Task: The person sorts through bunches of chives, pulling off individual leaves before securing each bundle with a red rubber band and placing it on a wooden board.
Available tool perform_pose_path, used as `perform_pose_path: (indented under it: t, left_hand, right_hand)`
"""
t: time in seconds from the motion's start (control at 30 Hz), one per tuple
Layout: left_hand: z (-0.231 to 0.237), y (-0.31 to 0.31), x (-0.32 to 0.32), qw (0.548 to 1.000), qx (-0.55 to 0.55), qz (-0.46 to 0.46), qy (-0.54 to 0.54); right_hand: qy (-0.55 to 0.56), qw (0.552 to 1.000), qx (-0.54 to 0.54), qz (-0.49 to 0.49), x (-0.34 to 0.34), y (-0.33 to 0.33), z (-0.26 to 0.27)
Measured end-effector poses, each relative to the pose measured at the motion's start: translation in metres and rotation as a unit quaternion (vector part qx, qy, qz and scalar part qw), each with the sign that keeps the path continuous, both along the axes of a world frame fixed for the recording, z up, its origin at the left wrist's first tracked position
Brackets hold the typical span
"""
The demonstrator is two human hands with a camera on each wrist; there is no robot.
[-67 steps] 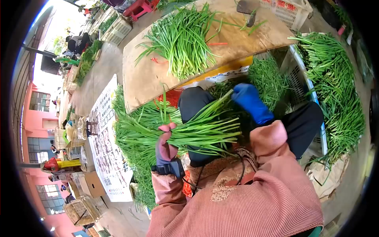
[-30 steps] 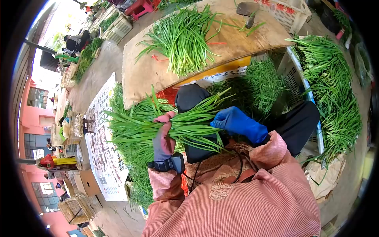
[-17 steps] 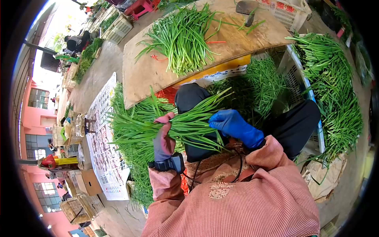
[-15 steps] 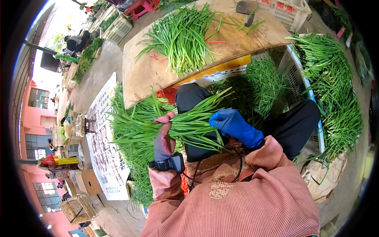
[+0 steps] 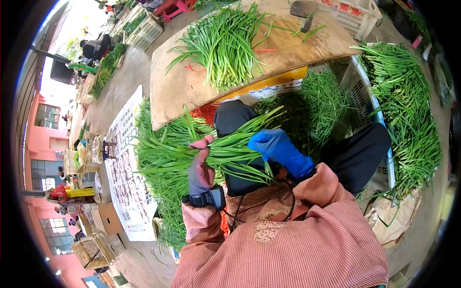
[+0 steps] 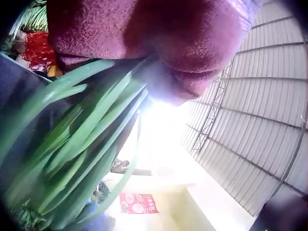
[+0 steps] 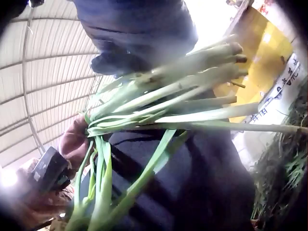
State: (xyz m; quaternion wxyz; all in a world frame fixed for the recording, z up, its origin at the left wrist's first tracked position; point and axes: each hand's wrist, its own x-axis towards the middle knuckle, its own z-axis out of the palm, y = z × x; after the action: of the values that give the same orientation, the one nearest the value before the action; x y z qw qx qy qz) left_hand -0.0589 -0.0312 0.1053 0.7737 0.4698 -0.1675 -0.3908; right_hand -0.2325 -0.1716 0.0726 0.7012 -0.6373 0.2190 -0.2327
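A bunch of long green stalks (image 5: 235, 149) lies across the lap, leafy ends left and pale ends right. My left hand (image 5: 201, 165), in a pink and grey glove, grips its middle; in the left wrist view the gloved hand (image 6: 144, 38) closes round the leaves (image 6: 91, 130). My right hand (image 5: 281, 151), in a blue glove, has curled fingers pinching at stalks in the right part of the bunch. In the right wrist view the blue glove (image 7: 139, 38) is over the pale stalks (image 7: 183, 91); its fingertips are partly hidden.
A wooden board (image 5: 177, 91) in front bears a pile of green stalks (image 5: 223, 48) and a broad-bladed tool (image 5: 303, 8). More greens (image 5: 168, 144) lie at the left beside a printed sheet (image 5: 129, 177). Another heap (image 5: 408, 110) is at the right, beside a crate (image 5: 357, 96).
My right hand has come left from beyond the pale ends to the bunch, and most recently slid slightly farther left. My left hand keeps its grip, slightly lower than at first.
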Motion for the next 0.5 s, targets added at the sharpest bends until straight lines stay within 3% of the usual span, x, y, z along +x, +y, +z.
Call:
perform_pose_path:
  t: [0.07,0.2,0.33,0.4,0.5]
  left_hand:
    - [-0.004,0.001,0.002,1.000,-0.017,-0.003,0.014]
    - [-0.011,0.004,0.007,0.997,-0.015,-0.002,0.074]
    - [-0.012,0.005,0.008,0.999,-0.021,0.002,0.046]
    - [-0.010,0.004,0.008,0.998,-0.012,-0.001,0.061]
    - [-0.022,0.005,0.015,0.998,-0.025,-0.006,0.058]
  right_hand:
    - [-0.007,0.995,0.095,-0.040,-0.004,0.000,-0.001]
    - [0.016,0.995,0.087,-0.054,-0.017,-0.008,-0.006]
    - [0.048,0.988,0.098,-0.108,-0.045,-0.024,-0.009]
    - [0.021,0.976,0.156,-0.152,-0.056,-0.029,-0.007]
    - [0.059,0.983,0.139,-0.109,-0.067,-0.029,0.006]
